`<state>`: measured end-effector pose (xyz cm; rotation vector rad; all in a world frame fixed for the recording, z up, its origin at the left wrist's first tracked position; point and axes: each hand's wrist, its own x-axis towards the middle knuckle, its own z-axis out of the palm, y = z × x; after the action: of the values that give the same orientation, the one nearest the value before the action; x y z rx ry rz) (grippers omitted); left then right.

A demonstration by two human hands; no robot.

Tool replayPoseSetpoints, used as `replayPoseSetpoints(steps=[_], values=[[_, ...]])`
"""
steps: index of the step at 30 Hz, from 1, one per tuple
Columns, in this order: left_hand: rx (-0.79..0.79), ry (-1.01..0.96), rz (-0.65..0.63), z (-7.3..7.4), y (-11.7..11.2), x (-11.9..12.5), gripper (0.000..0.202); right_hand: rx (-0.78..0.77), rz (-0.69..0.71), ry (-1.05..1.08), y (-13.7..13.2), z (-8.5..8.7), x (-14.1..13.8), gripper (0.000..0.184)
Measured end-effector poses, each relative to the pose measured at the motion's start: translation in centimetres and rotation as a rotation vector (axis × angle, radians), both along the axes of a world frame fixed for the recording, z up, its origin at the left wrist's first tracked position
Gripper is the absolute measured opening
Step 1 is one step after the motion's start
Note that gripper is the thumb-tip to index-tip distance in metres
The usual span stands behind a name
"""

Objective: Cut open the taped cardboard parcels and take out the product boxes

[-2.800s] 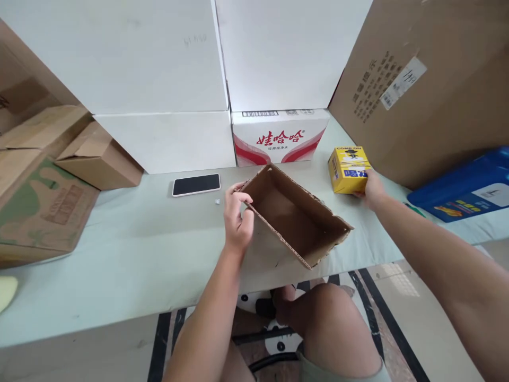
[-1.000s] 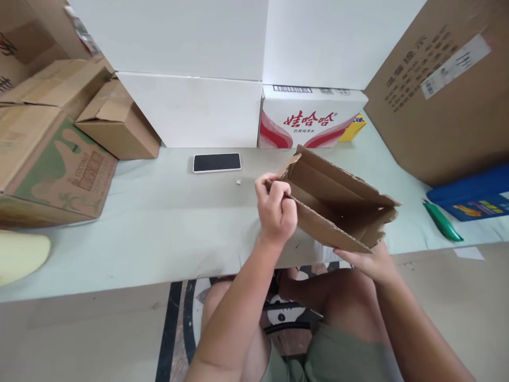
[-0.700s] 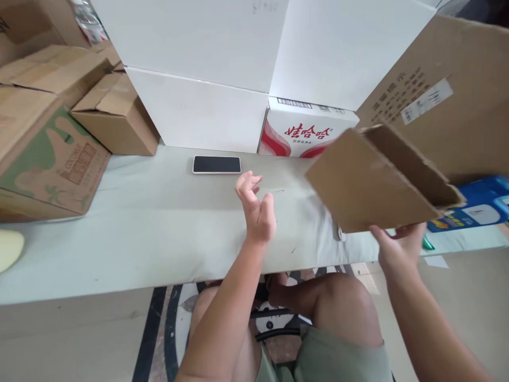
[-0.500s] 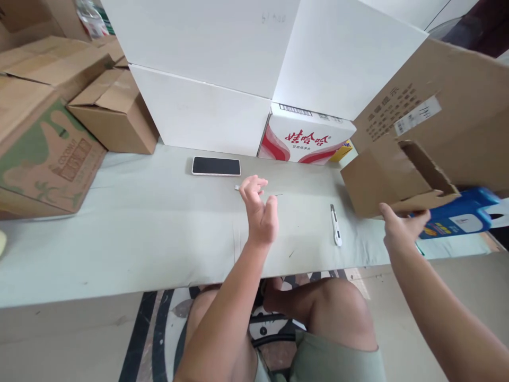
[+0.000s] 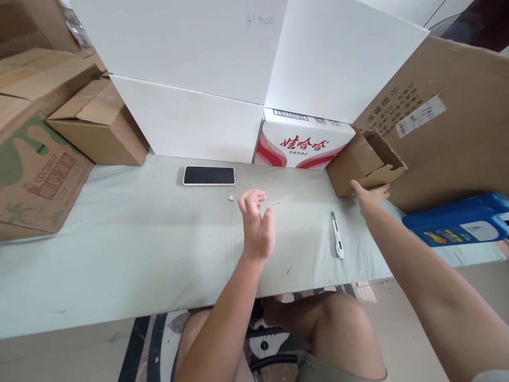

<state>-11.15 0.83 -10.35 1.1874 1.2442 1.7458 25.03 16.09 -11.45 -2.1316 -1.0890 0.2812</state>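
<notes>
My right hand (image 5: 370, 198) grips the near lower edge of a small open-topped cardboard box (image 5: 350, 163), its thumb on the front face. The box stands by the large upright cardboard sheet, against the right end of the white and red carton (image 5: 300, 140). My left hand (image 5: 257, 225) hovers over the cloth-covered table (image 5: 151, 254), fingers loosely bent and thumb apart, with nothing in it. Just left of it lies a tiny white piece (image 5: 230, 197), too small to name. A white utility knife (image 5: 337, 235) rests between my hands. Behind my left hand is a phone (image 5: 209, 175), screen dark.
White panels (image 5: 186, 116) stand along the back. Cardboard boxes (image 5: 51, 180) are stacked at the left. On the right are a large cardboard sheet (image 5: 449, 127) and a blue bottle-shaped container (image 5: 457, 220) lying on its side. The table's front edge runs above my knees.
My right hand has moved the small cardboard box back and left, up to the white and red carton, uncovering more of the blue container. My left hand keeps its loose pose.
</notes>
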Motion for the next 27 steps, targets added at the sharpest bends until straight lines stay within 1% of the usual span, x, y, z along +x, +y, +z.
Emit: replayPoseSetpoints(steps=[2, 3, 8, 11, 16, 19, 22, 25, 27], values=[[-0.022, 0.007, 0.001, 0.0, 0.2, 0.1, 0.03, 0.02, -0.073, 0.045, 0.8, 0.2, -0.2, 0.122], [-0.034, 0.009, 0.002, 0.0, 0.3, 0.1, 0.03, 0.033, -0.079, 0.066, 1.2, 0.3, -0.3, 0.118], [-0.062, 0.024, 0.005, -0.3, 0.6, 0.3, 0.028, 0.09, 0.036, 0.118, 3.0, 0.9, -1.0, 0.08], [-0.075, 0.03, 0.014, -0.5, 0.8, 0.3, 0.028, 0.11, 0.073, 0.119, 4.3, 0.7, -1.5, 0.067], [-0.088, 0.057, 0.019, -1.0, 1.0, 0.2, 0.028, 0.118, 0.127, 0.113, 7.0, 0.3, -2.4, 0.064], [-0.093, 0.082, 0.023, -1.2, 1.0, 0.1, 0.027, 0.101, 0.157, 0.111, 8.6, 0.2, -3.0, 0.064], [-0.099, 0.099, 0.032, -1.4, 1.0, 0.0, 0.027, 0.066, 0.223, 0.113, 9.9, 0.3, -3.7, 0.063], [-0.104, 0.115, 0.036, -1.6, 1.3, -0.5, 0.027, -0.003, 0.313, 0.109, 10.5, 0.5, -4.1, 0.06], [-0.097, 0.127, 0.043, -1.6, 1.6, -1.0, 0.027, -0.069, 0.376, 0.097, 10.2, 0.7, -4.2, 0.062]])
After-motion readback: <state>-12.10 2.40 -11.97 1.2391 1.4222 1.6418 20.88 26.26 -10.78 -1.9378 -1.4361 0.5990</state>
